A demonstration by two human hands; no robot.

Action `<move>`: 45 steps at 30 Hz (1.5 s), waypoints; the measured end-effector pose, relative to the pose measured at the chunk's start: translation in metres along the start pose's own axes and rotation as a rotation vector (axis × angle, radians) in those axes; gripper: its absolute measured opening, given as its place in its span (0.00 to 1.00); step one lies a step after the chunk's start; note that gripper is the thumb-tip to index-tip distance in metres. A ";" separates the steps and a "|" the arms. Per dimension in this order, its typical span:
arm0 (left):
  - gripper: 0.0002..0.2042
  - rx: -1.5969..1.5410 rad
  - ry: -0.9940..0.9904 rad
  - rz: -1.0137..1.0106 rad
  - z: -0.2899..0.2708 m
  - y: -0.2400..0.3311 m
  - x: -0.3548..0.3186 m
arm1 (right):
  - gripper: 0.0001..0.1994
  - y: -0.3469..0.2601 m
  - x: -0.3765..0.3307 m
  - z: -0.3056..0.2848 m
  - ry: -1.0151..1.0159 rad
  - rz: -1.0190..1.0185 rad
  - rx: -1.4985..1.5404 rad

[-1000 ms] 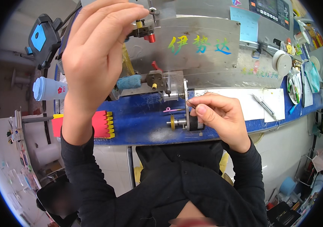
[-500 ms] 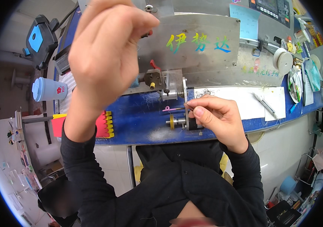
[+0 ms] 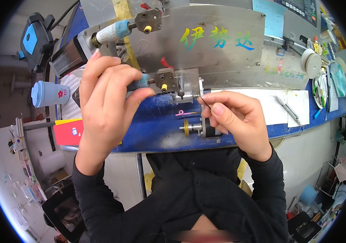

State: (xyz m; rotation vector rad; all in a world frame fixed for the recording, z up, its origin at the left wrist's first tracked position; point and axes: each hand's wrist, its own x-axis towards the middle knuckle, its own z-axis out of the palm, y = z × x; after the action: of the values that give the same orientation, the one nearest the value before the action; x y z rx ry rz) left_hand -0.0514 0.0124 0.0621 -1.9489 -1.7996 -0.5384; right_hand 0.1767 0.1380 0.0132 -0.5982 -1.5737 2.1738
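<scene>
Thin dark wire (image 3: 203,101), short and slightly bent, sits pinched btwn thumb and forefinger of right hand (image 3: 233,121), its far tip at the front edge of the small grey metal clamp block with yellow pin and red lever (image 3: 165,78); held low and close, apparently so the tip lines up w/ the block's opening. Head view, one view only. Left hand (image 3: 107,101): raised, fingers curled, thumb and forefinger tips touching the blue-wrapped shaft end (image 3: 142,79) just left of that block; whether it truly grips or only steadies, cannot tell. Below right hand: small black-and-silver motor w/ yellow wheel (image 3: 199,128), mounted on the curved blue bench edge (image 3: 152,135), partly hidden by fingers. Pink clip (image 3: 185,113) lies on bench btwn block and motor. Behind: brushed-metal back panel (image 3: 229,60). Far left: pale blue lidded cup (image 3: 49,93), well apart. White paper sheet w/ a silver pen (image 3: 286,106) lies right of the hands.
</scene>
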 end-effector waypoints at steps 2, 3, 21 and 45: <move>0.17 0.040 -0.013 0.009 -0.001 0.001 -0.002 | 0.15 -0.001 0.007 0.004 -0.007 0.056 0.109; 0.17 0.039 -0.032 -0.001 -0.001 0.001 -0.002 | 0.15 -0.001 0.010 0.006 -0.031 0.055 0.194; 0.11 -0.283 -0.093 -0.128 0.002 0.016 0.031 | 0.08 -0.007 0.041 0.012 -0.042 0.247 0.366; 0.16 0.125 -0.154 -0.016 -0.004 0.008 0.003 | 0.12 -0.006 0.026 0.007 0.188 -0.673 -0.677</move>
State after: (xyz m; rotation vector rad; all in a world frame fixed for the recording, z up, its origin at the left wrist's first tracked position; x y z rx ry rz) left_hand -0.0432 0.0120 0.0670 -1.9379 -1.8951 -0.2796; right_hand 0.1514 0.1483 0.0176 -0.3546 -2.0199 1.0622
